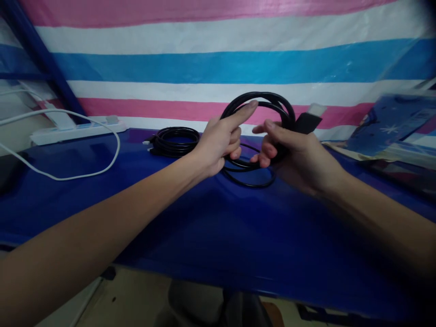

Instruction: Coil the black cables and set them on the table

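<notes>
Holding smooth, looped black cable (289, 113), fingers (234, 148) curled.

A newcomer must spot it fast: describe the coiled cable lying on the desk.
On the blue desk, look toward the striped sheet behind it, just left of the left hand. There lies a black coil; unlike the looped cable in the right hand, it is not held.

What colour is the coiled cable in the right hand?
The cable is black, clearest in the head view.
</notes>
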`<state>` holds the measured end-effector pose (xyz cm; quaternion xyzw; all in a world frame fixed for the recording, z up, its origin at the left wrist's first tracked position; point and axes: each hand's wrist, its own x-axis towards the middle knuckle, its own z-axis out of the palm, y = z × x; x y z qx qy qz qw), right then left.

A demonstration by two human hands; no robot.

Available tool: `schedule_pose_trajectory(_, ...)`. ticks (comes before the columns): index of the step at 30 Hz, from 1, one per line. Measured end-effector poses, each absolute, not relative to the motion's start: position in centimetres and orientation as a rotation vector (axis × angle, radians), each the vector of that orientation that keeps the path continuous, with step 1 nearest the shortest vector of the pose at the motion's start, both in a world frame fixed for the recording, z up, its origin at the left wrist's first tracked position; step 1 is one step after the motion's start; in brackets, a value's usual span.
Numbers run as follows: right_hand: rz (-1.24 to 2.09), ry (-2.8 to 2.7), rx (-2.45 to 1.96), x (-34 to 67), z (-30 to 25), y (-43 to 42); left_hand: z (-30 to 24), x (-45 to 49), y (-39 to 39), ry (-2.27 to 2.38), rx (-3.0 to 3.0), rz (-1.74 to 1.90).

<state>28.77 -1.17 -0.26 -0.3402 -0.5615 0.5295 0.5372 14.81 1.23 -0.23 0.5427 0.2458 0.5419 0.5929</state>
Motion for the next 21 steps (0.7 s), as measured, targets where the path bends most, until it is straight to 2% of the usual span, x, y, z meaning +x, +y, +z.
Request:
schedule_pose_trajectory(8,1.331,-1.439,-0.89,30.0,0.9,-0.7,1.2,15.5,-2.1,0.209,1.277,0.742)
schedule_pose_trajectory(11,1.378,-1.497,-0.926,30.5,1.0,-0.5,1.2,15.6,-2.1,0.197,1.231,0.747)
schedule_pose_trajectory(21,1.204,-1.632,-1.018,30.7,1.6,-1.2,0.8,14.7,0.0,0.443,1.229,0.772)
